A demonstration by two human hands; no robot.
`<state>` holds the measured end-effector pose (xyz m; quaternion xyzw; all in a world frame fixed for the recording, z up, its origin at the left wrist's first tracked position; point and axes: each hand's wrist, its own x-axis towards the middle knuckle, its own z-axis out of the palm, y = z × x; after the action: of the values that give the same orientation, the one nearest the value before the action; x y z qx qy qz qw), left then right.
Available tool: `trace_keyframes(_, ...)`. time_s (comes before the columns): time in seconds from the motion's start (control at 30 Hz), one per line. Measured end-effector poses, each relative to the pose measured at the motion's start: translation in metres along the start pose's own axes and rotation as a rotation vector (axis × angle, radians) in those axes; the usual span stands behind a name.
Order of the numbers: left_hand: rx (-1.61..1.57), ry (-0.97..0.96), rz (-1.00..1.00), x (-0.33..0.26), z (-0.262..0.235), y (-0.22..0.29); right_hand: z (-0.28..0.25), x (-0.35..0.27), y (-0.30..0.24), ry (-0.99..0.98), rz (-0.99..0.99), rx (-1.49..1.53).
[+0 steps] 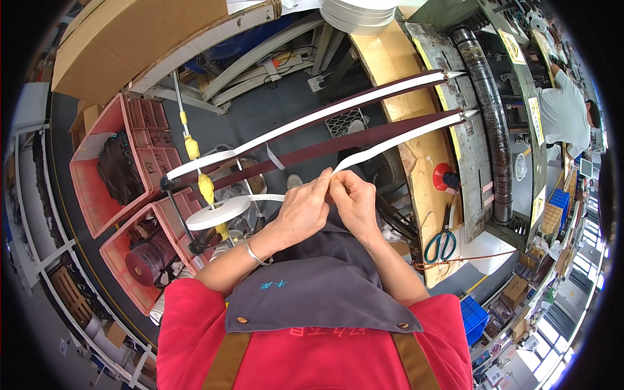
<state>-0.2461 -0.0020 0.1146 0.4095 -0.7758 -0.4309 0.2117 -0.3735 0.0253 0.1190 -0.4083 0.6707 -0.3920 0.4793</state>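
Observation:
A white tape [392, 142] runs from the metal machine bed down to my two hands, which are close together in front of my apron. My left hand [301, 209] pinches it, fingers pressed together. Right beside it, my right hand [354, 200] also has its fingers closed on the tape; the exact spot between the fingertips is hidden. Left of my hands, a flat roll of white tape [219, 213] sits on a rod, its loose end leading toward my left hand. Dark maroon fabric strips [305, 153] stretch from the machine to a frame at left, the farther one with white tape along it.
Black-handled scissors [442, 242] lie on the wooden ledge [411, 182] at right, near a red round piece [443, 177]. Beyond is a dark roller [489, 123]. Red crates [170, 140] with dark material stand at left. A person [564, 116] is at far right.

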Motion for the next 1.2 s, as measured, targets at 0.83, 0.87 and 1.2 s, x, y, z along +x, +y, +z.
trace_keyframes(0.83,-0.572,-0.137,-0.363,0.034,-0.027,-0.015,-0.004,0.014,0.016,0.010,-0.128,0.190)
trace_keyframes(0.87,-0.677,-0.097,-0.391,0.036,-0.025,-0.019,-0.006,0.010,0.015,-0.009,-0.118,0.203)
trace_keyframes(1.2,-1.068,-0.223,-0.311,0.078,-0.066,-0.027,0.012,-0.007,0.131,-0.097,0.202,-0.272)
